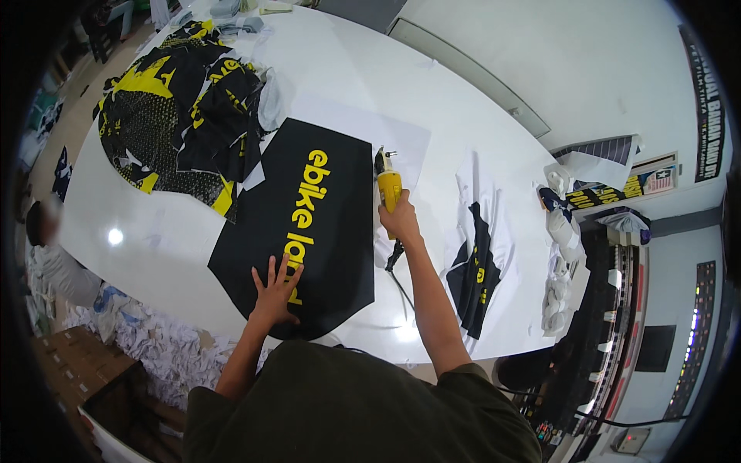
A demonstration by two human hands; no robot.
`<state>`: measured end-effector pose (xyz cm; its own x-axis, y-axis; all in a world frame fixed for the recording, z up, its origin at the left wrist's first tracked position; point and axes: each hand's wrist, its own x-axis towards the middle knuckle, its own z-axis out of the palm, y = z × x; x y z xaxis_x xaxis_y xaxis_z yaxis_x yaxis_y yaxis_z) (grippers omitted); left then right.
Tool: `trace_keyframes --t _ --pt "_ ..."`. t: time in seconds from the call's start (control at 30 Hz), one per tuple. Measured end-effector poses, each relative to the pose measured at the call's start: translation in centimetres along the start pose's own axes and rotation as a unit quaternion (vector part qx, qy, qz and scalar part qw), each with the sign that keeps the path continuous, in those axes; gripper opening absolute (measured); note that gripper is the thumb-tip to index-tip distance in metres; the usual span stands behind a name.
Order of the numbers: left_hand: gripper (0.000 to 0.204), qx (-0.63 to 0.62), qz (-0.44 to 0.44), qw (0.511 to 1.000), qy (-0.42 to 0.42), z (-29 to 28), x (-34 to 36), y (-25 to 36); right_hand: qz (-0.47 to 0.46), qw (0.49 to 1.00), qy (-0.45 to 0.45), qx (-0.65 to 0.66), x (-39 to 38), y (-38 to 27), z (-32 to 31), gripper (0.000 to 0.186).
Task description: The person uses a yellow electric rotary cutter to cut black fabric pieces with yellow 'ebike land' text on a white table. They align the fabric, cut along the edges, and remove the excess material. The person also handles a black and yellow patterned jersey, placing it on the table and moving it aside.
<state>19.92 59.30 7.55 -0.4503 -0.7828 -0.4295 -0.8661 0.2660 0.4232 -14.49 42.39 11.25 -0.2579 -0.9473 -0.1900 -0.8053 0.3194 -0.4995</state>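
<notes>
A black fabric panel (340, 224) with yellow lettering lies flat on the white table (494, 131). My left hand (275, 293) rests on its lower part, fingers spread. Along the panel's right edge, my right hand (401, 220) grips the yellow body of an electric fabric cutter (389, 189). The cutter's metal head points away from me, near the panel's upper right side. Its dark cord runs from the back end down toward the table's near edge. White paper or cloth shows under the cutter and beyond the panel.
A heap of black and yellow printed fabric (177, 116) covers the far left. To the right lie black and white offcuts (475, 270). White bundles (562, 262) line the table's right end. White scraps (170, 355) pile below the near left edge, by a brown box (85, 363). Another person (62, 266) is at the left.
</notes>
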Motion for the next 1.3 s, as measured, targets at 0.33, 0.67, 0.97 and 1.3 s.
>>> trace_keyframes --t 0.33,0.67,0.97,1.3 --pt "0.151 0.003 -0.002 1.0 0.0 -0.1 0.2 0.1 -0.01 1.0 0.006 -0.007 8.7 -1.9 0.0 0.06" --pt "0.141 0.02 0.002 1.0 -0.003 -0.3 -1.3 0.2 -0.007 0.998 0.063 0.021 20.0 -3.3 0.4 0.072" --pt "0.056 -0.019 -0.127 0.989 0.073 -4.7 3.7 1.5 0.01 0.98 0.126 0.155 0.7 8.0 0.3 0.069" --pt "0.111 -0.05 -0.224 0.942 0.246 -9.6 30.7 7.4 0.224 0.914 0.205 0.269 -36.4 20.2 -3.2 0.063"
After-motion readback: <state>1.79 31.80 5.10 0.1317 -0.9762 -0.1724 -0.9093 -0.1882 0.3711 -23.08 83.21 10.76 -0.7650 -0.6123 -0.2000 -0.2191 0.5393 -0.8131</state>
